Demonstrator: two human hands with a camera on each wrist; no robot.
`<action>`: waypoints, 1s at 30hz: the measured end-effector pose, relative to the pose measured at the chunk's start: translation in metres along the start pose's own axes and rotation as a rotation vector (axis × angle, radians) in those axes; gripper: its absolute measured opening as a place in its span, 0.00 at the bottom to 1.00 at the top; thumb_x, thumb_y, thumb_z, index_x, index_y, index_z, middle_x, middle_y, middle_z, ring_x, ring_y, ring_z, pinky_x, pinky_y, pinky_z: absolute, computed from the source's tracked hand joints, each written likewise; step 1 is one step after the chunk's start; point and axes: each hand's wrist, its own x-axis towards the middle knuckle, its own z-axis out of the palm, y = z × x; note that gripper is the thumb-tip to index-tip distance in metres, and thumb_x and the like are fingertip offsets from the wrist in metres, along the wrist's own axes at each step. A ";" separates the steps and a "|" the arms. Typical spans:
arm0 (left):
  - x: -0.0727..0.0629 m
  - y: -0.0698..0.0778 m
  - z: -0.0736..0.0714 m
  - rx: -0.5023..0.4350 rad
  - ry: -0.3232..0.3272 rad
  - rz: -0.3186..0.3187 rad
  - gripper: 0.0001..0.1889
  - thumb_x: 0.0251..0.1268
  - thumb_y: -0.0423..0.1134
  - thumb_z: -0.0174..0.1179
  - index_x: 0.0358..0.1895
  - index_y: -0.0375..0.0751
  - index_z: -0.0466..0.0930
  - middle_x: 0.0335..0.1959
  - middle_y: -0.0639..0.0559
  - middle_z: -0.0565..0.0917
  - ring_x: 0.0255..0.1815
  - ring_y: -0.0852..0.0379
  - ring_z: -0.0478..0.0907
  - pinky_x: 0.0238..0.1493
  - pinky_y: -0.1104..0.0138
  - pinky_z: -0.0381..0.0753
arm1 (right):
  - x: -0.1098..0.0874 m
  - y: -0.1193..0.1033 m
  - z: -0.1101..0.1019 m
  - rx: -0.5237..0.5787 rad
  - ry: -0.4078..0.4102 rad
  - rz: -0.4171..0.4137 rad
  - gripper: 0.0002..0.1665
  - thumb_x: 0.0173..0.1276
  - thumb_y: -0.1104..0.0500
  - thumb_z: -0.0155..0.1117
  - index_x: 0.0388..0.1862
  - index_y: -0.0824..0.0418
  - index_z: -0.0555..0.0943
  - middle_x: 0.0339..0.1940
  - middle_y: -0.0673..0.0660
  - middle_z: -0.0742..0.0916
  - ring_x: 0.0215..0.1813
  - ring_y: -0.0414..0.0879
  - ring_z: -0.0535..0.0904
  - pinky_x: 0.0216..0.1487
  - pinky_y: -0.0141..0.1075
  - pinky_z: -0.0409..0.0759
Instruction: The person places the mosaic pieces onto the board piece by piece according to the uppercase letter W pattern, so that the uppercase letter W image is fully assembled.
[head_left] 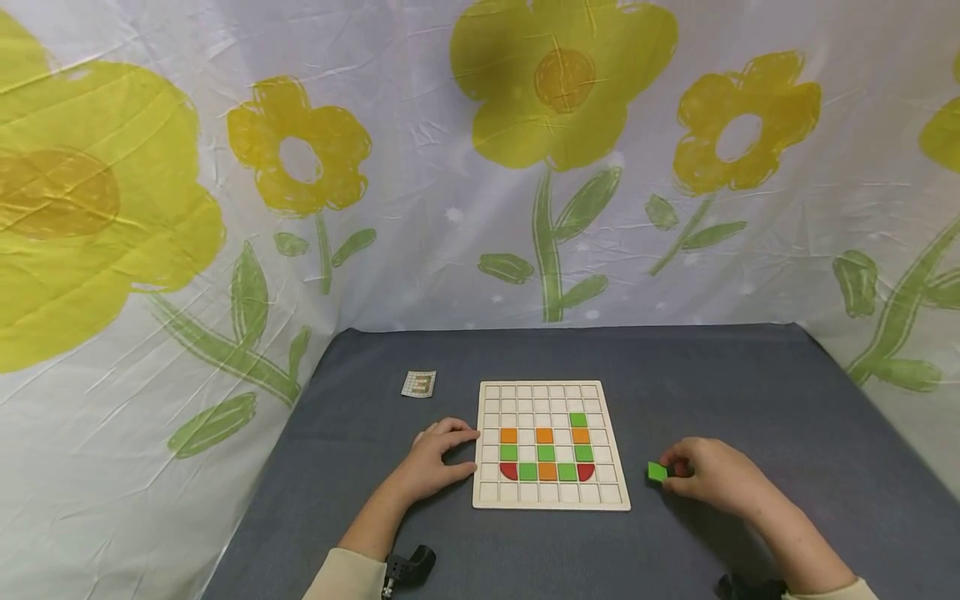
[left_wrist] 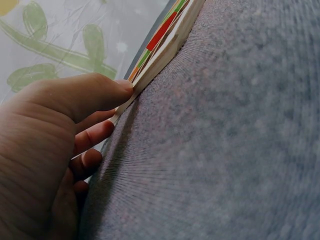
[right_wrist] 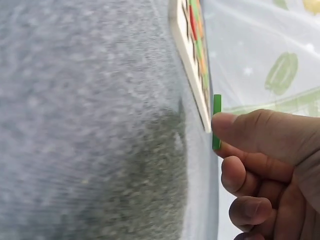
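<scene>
A pale wooden grid board point(head_left: 486, 495) lies flat on the dark table. Square orange point(head_left: 547, 472) and green tiles fill some of its cells, and a red quarter-round tile point(head_left: 508, 472) sits at each end of the lowest tile row. Along the board's left edge, my left hand point(head_left: 433, 467) touches the rim with thumb and fingertips, the fingers loosely bent. To the right of the board, my right hand point(head_left: 712, 475) pinches a green square tile point(head_left: 657, 472) between thumb and forefinger. The right wrist view shows this tile point(right_wrist: 217, 103) edge-on, its other fingers curled below.
A small card point(head_left: 418, 384) with a printed grid pattern lies beyond my left hand, left of the board. Dark cloth point(head_left: 675, 367) covers the table. A white curtain point(head_left: 420, 208) with yellow flowers hangs behind and at both sides.
</scene>
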 end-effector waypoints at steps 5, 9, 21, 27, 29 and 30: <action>-0.001 0.001 -0.001 0.003 0.006 0.001 0.25 0.65 0.42 0.72 0.64 0.43 0.83 0.59 0.52 0.78 0.60 0.48 0.73 0.61 0.46 0.64 | 0.005 -0.006 -0.005 -0.002 0.017 -0.046 0.13 0.57 0.53 0.81 0.38 0.54 0.88 0.28 0.41 0.79 0.29 0.37 0.70 0.30 0.37 0.70; -0.001 0.000 -0.001 0.017 0.011 0.002 0.25 0.65 0.42 0.72 0.64 0.43 0.83 0.59 0.52 0.78 0.60 0.48 0.73 0.61 0.46 0.64 | 0.011 -0.015 -0.009 -0.005 0.022 -0.070 0.11 0.58 0.53 0.81 0.37 0.52 0.88 0.27 0.41 0.78 0.28 0.36 0.70 0.30 0.36 0.70; -0.001 -0.001 0.001 0.013 0.004 -0.004 0.25 0.64 0.42 0.72 0.64 0.44 0.83 0.59 0.53 0.77 0.61 0.49 0.72 0.61 0.47 0.64 | 0.033 -0.043 -0.016 -0.006 0.017 -0.099 0.10 0.61 0.55 0.79 0.40 0.53 0.88 0.29 0.43 0.78 0.26 0.38 0.70 0.28 0.37 0.69; 0.000 0.000 0.001 0.006 0.004 -0.001 0.25 0.64 0.43 0.73 0.64 0.44 0.83 0.59 0.52 0.77 0.61 0.49 0.72 0.61 0.46 0.64 | 0.044 -0.052 -0.019 -0.019 0.025 -0.137 0.11 0.62 0.56 0.78 0.43 0.56 0.89 0.29 0.43 0.79 0.27 0.38 0.70 0.29 0.37 0.70; 0.000 -0.001 0.001 0.006 0.007 0.004 0.25 0.64 0.43 0.73 0.64 0.44 0.83 0.59 0.52 0.77 0.60 0.48 0.73 0.61 0.45 0.64 | 0.048 -0.055 -0.019 -0.030 0.035 -0.156 0.12 0.62 0.57 0.78 0.44 0.57 0.89 0.29 0.43 0.79 0.28 0.38 0.70 0.29 0.36 0.70; 0.000 -0.001 0.001 0.005 0.008 0.006 0.25 0.64 0.43 0.73 0.64 0.44 0.83 0.58 0.52 0.77 0.60 0.48 0.73 0.61 0.45 0.63 | 0.051 -0.057 -0.020 -0.036 0.039 -0.164 0.12 0.61 0.57 0.78 0.44 0.58 0.89 0.29 0.42 0.79 0.28 0.38 0.70 0.29 0.36 0.70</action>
